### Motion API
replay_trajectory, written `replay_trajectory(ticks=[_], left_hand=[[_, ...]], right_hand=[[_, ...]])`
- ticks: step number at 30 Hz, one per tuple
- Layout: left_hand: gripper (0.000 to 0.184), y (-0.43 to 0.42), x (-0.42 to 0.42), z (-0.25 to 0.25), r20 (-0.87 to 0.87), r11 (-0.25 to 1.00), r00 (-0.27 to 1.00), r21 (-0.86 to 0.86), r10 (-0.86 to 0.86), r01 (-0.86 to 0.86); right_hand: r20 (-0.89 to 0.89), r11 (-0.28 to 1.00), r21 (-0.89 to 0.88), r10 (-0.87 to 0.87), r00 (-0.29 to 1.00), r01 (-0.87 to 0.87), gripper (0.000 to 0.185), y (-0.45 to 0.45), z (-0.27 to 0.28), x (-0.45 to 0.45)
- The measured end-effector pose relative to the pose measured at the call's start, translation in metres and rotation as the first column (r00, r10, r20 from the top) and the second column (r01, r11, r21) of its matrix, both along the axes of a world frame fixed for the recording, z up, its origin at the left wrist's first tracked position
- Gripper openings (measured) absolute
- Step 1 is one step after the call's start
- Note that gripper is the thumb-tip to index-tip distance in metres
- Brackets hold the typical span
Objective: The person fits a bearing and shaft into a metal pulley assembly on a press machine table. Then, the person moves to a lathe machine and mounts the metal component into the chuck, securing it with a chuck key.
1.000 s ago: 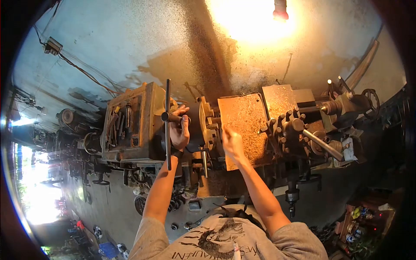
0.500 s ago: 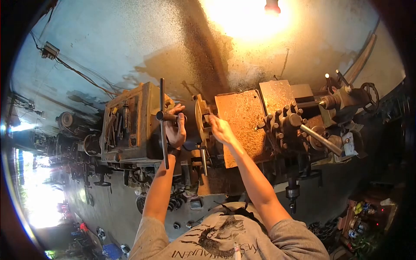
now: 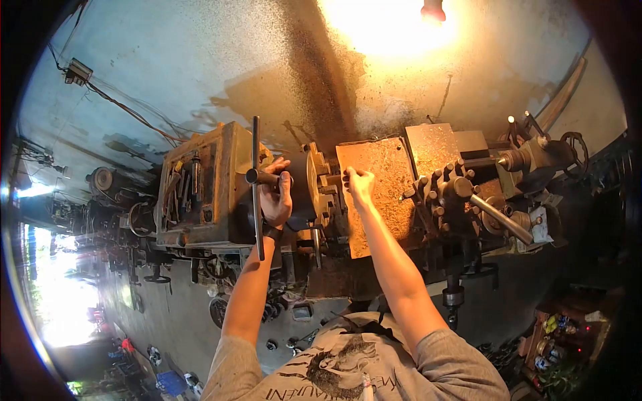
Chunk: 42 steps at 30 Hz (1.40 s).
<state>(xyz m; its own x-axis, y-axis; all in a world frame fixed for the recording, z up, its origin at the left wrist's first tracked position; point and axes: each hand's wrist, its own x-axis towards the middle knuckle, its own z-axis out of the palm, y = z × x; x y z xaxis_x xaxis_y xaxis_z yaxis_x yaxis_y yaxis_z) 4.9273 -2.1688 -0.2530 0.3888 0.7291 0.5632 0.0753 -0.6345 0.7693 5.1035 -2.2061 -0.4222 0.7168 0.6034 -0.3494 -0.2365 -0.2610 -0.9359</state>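
Observation:
My left hand [image 3: 274,204] is closed around the short shaft of a T-shaped chuck key [image 3: 257,220], whose long crossbar points toward me in front of the lathe headstock. Just right of that hand is the lathe chuck [image 3: 311,175], with stepped jaws on its face. My right hand [image 3: 361,187] is beside the jaws, fingers curled together over a chip-covered board [image 3: 384,200]. Dark shading at its fingertips hides whatever they pinch, if anything. A short cylindrical piece [image 3: 332,179] shows between the chuck face and those fingertips; whether they touch it is unclear.
A headstock tray [image 3: 212,170] holds several hand tools. To the right stand the tool post [image 3: 458,187] with a long handle [image 3: 501,219] and the tailstock [image 3: 515,159] with its pointed centre. A lit lamp [image 3: 433,10] hangs above. More machines line the left side.
My right hand has drawn back to the right from the chuck jaws, and its fingers have curled in. My left hand stays on the chuck key. The view has shifted slightly.

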Motion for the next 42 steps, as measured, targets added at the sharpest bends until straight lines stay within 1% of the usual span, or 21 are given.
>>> replay_trajectory(ticks=[3,6,11,15,18,19,21,22,23,24,25,26,27,29,32,35,37,38,40,41,42], left_hand=[[0.019,0.0,0.0,0.0,0.001,1.0,1.0,-0.015,0.003,-0.003],[0.019,0.001,-0.001,-0.004,0.008,1.0,1.0,0.015,0.003,-0.003],[0.02,0.003,0.0,-0.004,0.035,1.0,0.999,-0.02,0.005,-0.005],[0.021,0.002,-0.002,-0.008,0.076,0.987,0.997,-0.158,-0.004,0.016],[0.022,0.015,-0.001,-0.023,0.096,0.998,0.995,-0.063,0.021,-0.015],[0.024,0.013,0.0,-0.017,0.068,0.983,0.995,0.162,0.071,-0.081],[0.032,0.0,-0.002,-0.013,0.201,0.993,0.974,-0.028,-0.106,0.114],[0.041,-0.003,-0.011,-0.017,0.129,0.993,0.988,-0.069,-0.087,0.096],[0.051,-0.007,-0.02,-0.022,0.053,0.991,0.996,-0.106,-0.072,0.078],[0.054,-0.028,-0.028,-0.028,-0.123,0.974,0.967,0.018,0.224,-0.224],[0.05,-0.066,-0.042,-0.039,0.087,0.917,0.986,-0.388,0.139,-0.095],[0.043,-0.098,-0.051,-0.034,0.073,0.935,0.954,0.188,0.29,-0.299],[0.039,-0.134,-0.071,-0.045,-0.073,0.943,0.956,0.204,0.283,-0.264],[0.034,-0.198,-0.076,-0.065,-0.086,0.994,0.995,0.105,0.051,-0.041],[0.034,-0.266,-0.045,-0.046,-0.064,0.95,0.948,-0.024,-0.311,0.31],[0.049,-0.317,0.026,-0.01,-0.15,0.745,0.768,0.187,-0.623,0.641],[0.047,-0.337,0.08,-0.019,-0.443,0.631,0.634,0.177,-0.634,0.755],[0.046,-0.346,0.105,-0.028,-0.489,0.656,0.648,0.186,-0.584,0.731],[0.047,-0.361,0.156,-0.043,-0.461,0.714,0.677,0.124,-0.573,0.689],[0.043,-0.371,0.18,-0.033,-0.466,0.752,0.758,0.252,-0.457,0.609],[0.04,-0.379,0.207,-0.04,-0.381,0.808,0.785,0.144,-0.488,0.572]], right_hand=[[-0.535,0.988,0.104,0.153,0.831,-0.115,0.027,-0.013,0.083,0.007],[-0.706,0.926,0.3,0.377,0.6,-0.229,0.031,0.003,0.09,0.004],[-0.616,0.967,0.25,0.126,0.777,0.041,0.021,-0.016,0.04,0.008],[-0.384,0.912,0.403,0.236,0.893,-0.068,0.028,-0.052,0.074,-0.027],[-0.055,0.896,0.436,0.12,0.991,-0.084,0.027,-0.083,0.072,-0.042],[0.053,0.908,0.42,-0.015,0.998,-0.008,0.023,-0.094,0.07,-0.05],[0.046,0.957,0.283,0.054,0.997,-0.065,0.03,-0.135,0.084,-0.058],[0.171,0.983,0.157,0.07,0.983,-0.097,0.044,-0.153,0.091,-0.063],[0.112,0.994,0.05,0.087,0.99,-0.093,0.051,-0.167,0.092,-0.071],[0.018,0.991,0.022,0.135,0.991,-0.136,0.052,-0.189,0.098,-0.073],[-0.081,0.983,0.005,0.182,0.98,-0.182,0.053,-0.209,0.101,-0.075],[-0.347,0.988,0.071,0.155,0.925,-0.139,0.042,-0.227,0.09,-0.073],[-0.419,0.969,0.234,0.168,0.892,-0.072,0.043,-0.245,0.101,-0.074],[-0.537,0.85,0.518,0.237,0.809,0.094,0.053,-0.283,0.135,-0.079],[-0.702,0.761,0.612,0.395,0.592,0.217,0.063,-0.327,0.111,-0.057],[-0.685,0.687,0.68,0.473,0.555,0.254,0.068,-0.359,0.086,-0.04],[-0.396,0.461,0.88,0.571,0.719,0.119,0.076,-0.385,0.052,-0.008],[-0.632,0.362,0.714,0.701,0.329,0.6,0.075,-0.415,0.072,0.015],[-0.73,0.33,0.606,0.594,0.34,0.724,0.07,-0.478,0.128,0.068],[-0.568,0.425,0.799,0.299,0.767,0.425,0.066,-0.502,0.145,0.092],[-0.591,0.423,0.751,0.089,0.801,0.507,0.063,-0.523,0.156,0.112]])
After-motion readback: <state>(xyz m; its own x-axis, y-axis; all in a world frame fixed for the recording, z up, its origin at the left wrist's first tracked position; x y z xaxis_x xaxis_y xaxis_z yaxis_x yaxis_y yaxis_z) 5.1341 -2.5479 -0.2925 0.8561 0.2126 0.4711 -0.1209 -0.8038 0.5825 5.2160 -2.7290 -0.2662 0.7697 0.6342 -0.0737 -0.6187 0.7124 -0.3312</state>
